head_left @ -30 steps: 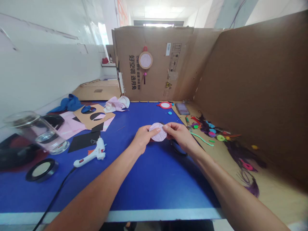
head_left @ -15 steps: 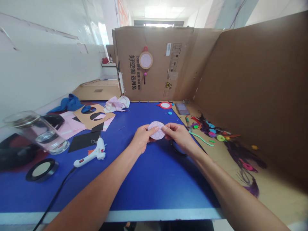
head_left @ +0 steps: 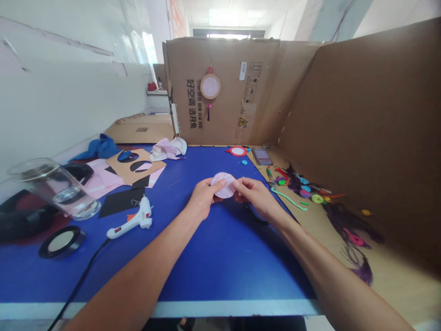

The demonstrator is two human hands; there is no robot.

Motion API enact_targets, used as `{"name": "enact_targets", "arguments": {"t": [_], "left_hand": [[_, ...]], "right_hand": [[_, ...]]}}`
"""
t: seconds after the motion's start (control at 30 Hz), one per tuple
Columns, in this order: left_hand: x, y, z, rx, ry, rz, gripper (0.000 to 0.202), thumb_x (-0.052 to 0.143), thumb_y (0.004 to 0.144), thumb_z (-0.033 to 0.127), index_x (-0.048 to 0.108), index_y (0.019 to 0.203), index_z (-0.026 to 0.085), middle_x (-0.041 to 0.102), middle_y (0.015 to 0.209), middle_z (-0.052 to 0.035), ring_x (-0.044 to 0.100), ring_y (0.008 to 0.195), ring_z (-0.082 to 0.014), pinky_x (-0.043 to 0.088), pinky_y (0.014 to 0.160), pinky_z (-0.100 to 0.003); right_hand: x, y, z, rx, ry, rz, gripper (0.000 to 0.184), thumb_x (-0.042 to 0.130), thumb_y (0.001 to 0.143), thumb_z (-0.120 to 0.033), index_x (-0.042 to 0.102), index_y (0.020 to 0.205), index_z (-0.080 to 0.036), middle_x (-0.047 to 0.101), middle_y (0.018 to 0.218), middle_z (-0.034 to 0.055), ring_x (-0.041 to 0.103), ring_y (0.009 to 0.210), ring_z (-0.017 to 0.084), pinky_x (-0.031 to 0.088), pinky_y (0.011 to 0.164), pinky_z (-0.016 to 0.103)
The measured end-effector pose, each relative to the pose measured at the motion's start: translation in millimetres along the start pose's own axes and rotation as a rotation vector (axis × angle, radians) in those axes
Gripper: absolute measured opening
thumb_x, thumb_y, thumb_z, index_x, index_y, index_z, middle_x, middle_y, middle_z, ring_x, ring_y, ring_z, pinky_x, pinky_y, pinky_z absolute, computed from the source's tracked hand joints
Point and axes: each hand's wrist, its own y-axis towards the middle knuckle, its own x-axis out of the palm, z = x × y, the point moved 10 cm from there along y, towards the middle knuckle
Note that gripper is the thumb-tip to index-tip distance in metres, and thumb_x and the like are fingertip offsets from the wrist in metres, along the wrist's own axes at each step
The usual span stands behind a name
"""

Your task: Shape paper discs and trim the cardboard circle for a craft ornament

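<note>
Between my hands, above the blue table (head_left: 220, 262), is a round pale lilac disc (head_left: 223, 185) with thin darker lines on its face. My left hand (head_left: 204, 196) grips its left side, thumb on top and fingers underneath. At the right edge, my right hand (head_left: 253, 194) pinches the disc between thumb and fingers. A black curved object (head_left: 255, 215) lies on the table under my right hand, partly hidden by it; I cannot make out its kind.
To the left lie a white glue gun (head_left: 136, 219), a glass jar (head_left: 65, 193), a tape roll (head_left: 62, 242) and cut cardboard (head_left: 136, 163). Tassels and beads (head_left: 317, 198) are scattered right. Cardboard walls (head_left: 227, 115) enclose the back and right; a round ornament (head_left: 210, 86) hangs there.
The view has shifted very slightly. Both hands keep hold of the disc, and its face is tilted a little differently.
</note>
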Motion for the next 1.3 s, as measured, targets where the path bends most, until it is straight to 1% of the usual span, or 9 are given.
{"name": "enact_targets", "arguments": {"t": [0.1,0.23,0.3,0.43,0.6,0.83,0.9,1.03,1.3], "left_hand": [[-0.2,-1,-1,-0.004,0.011,0.013,0.043,0.091,0.064,0.043,0.080,0.096,0.016,0.077,0.087,-0.0093,0.070,0.076,-0.0190,0.054,0.070,-0.031],[1.1,-2,0,-0.003,0.031,0.012,0.043,0.091,0.064,0.047,0.080,0.093,0.016,0.077,0.085,-0.0095,0.069,0.075,-0.0190,0.053,0.068,-0.031],[-0.3,-2,1,0.002,0.029,0.023,0.042,0.090,0.065,0.049,0.078,0.086,0.016,0.076,0.081,-0.0085,0.068,0.072,-0.0182,0.052,0.066,-0.030],[-6.8,-1,5,0.023,0.011,0.064,0.042,0.090,0.063,0.051,0.068,0.071,0.017,0.070,0.071,-0.0046,0.063,0.065,-0.0152,0.049,0.063,-0.028],[-12.1,-1,15,0.063,-0.011,0.081,0.041,0.089,0.064,0.049,0.068,0.080,0.018,0.071,0.076,-0.0033,0.064,0.066,-0.0150,0.049,0.062,-0.027],[-9.0,-6,37,0.211,0.106,0.078,0.035,0.086,0.065,0.031,0.071,0.095,0.021,0.070,0.085,-0.0020,0.064,0.072,-0.0154,0.050,0.063,-0.026],[-7.3,-7,42,0.258,0.144,0.073,0.030,0.083,0.067,0.029,0.072,0.093,0.020,0.069,0.083,-0.0016,0.062,0.070,-0.0143,0.049,0.062,-0.025],[-6.5,-6,44,0.298,0.204,0.074,0.022,0.081,0.070,0.028,0.071,0.087,0.019,0.068,0.080,-0.0013,0.059,0.068,-0.0128,0.045,0.061,-0.023],[-9.7,-4,46,0.345,0.261,0.098,0.015,0.078,0.071,0.028,0.073,0.083,0.019,0.068,0.077,-0.0012,0.057,0.069,-0.0138,0.043,0.063,-0.024]], "right_hand": [[1,-1,-2,-0.012,-0.027,-0.007,0.047,0.081,0.076,-0.064,0.067,0.079,-0.019,0.063,0.069,-0.0008,0.055,0.062,0.013,0.044,0.062,0.027],[-1,-1,-5,-0.034,-0.017,0.017,0.045,0.083,0.073,-0.061,0.065,0.074,-0.019,0.060,0.065,-0.0021,0.051,0.059,0.012,0.040,0.058,0.026],[-3,-1,-5,-0.030,-0.012,0.030,0.046,0.084,0.072,-0.061,0.064,0.073,-0.020,0.060,0.065,-0.0022,0.050,0.058,0.012,0.039,0.058,0.027],[-5,0,-5,-0.016,-0.022,0.045,0.048,0.084,0.070,-0.063,0.062,0.072,-0.020,0.061,0.064,-0.0020,0.050,0.058,0.012,0.040,0.059,0.027],[-10,0,-4,0.000,-0.039,0.075,0.048,0.083,0.070,-0.063,0.063,0.073,-0.020,0.064,0.066,-0.0005,0.052,0.059,0.013,0.041,0.059,0.027],[-7,1,-1,-0.005,-0.060,0.055,0.046,0.081,0.072,-0.062,0.060,0.072,-0.021,0.062,0.066,-0.0014,0.051,0.058,0.013,0.041,0.059,0.027],[-6,2,1,-0.013,-0.078,0.044,0.044,0.080,0.074,-0.061,0.061,0.073,-0.021,0.062,0.067,-0.0012,0.051,0.059,0.013,0.042,0.059,0.027],[-3,1,2,-0.037,-0.127,0.022,0.039,0.077,0.079,-0.056,0.063,0.076,-0.020,0.063,0.068,-0.0011,0.051,0.060,0.013,0.040,0.059,0.026],[-1,-1,4,0.007,-0.112,0.010,0.041,0.079,0.075,-0.058,0.063,0.075,-0.020,0.064,0.068,-0.0014,0.053,0.057,0.013,0.039,0.058,0.026]]}}
